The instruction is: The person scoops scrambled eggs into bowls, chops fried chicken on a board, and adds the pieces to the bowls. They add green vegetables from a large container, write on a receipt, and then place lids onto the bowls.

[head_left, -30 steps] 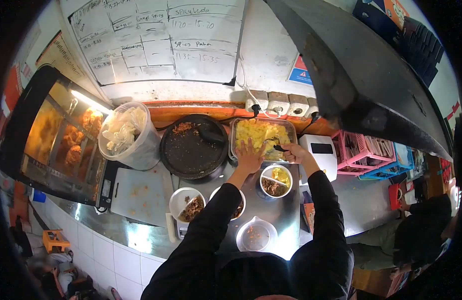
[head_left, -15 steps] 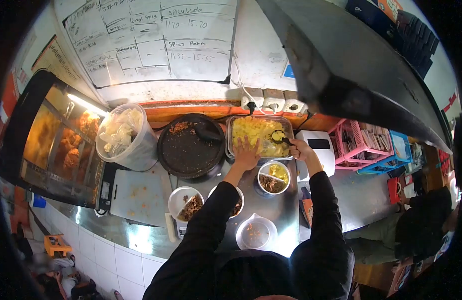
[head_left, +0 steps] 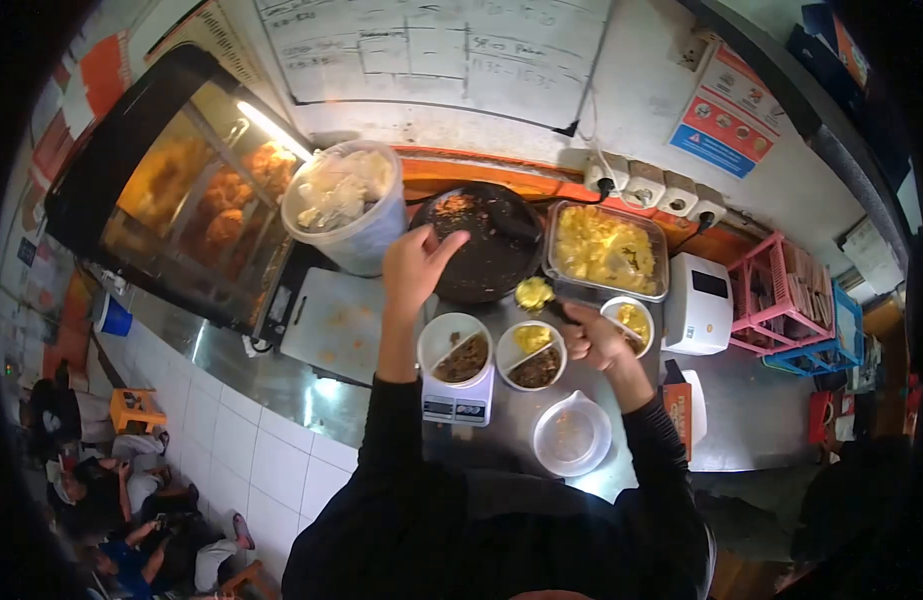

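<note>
The tub [head_left: 609, 287] of yellow food [head_left: 586, 245] sits right of centre; the left bowl [head_left: 439, 346], just below centre, has one bare half. Your left hand [head_left: 416, 268], now away from the tub, is loosely spread, apparently empty. Your right hand [head_left: 595, 338] closes round the spoon [head_left: 533, 294], now lifted clear, its portion outside tub and bowl.

Three white bowls [head_left: 439, 342], one scoop [head_left: 554, 301], one scale [head_left: 455, 409] and one whiteboard [head_left: 436, 75] show.

pale wall [head_left: 636, 110] | whiteboard [head_left: 436, 65] | white tiled floor [head_left: 249, 455] | orange stool [head_left: 136, 408]
</note>
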Tool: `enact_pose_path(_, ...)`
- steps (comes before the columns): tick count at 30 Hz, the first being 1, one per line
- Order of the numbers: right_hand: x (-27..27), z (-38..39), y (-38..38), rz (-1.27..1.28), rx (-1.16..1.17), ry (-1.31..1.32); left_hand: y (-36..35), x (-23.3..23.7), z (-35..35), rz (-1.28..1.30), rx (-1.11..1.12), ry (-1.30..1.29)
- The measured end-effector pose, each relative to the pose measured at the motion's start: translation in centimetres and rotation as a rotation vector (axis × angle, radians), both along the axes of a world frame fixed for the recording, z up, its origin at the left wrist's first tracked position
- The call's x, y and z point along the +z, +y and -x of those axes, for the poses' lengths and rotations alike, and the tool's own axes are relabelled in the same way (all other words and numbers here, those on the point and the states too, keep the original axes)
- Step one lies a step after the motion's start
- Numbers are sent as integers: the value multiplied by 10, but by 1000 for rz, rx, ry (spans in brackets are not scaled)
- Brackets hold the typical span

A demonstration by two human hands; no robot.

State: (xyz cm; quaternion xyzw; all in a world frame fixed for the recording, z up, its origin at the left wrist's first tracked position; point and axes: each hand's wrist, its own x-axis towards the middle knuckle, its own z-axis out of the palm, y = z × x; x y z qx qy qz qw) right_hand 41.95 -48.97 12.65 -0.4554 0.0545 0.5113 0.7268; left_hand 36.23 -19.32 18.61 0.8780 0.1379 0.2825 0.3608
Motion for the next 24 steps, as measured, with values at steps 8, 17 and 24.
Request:
enact_pose_path(8,-44,84,100,54,-93,-132,56,-131,133,576,-118,304)
enact_pose_path(17,-46,132,138,889,-32,-1461,71,-139,174,740,-245,416)
enact_pose_path(24,-49,137,138,967,8,-1544,85,-124,173,783,-280,438)
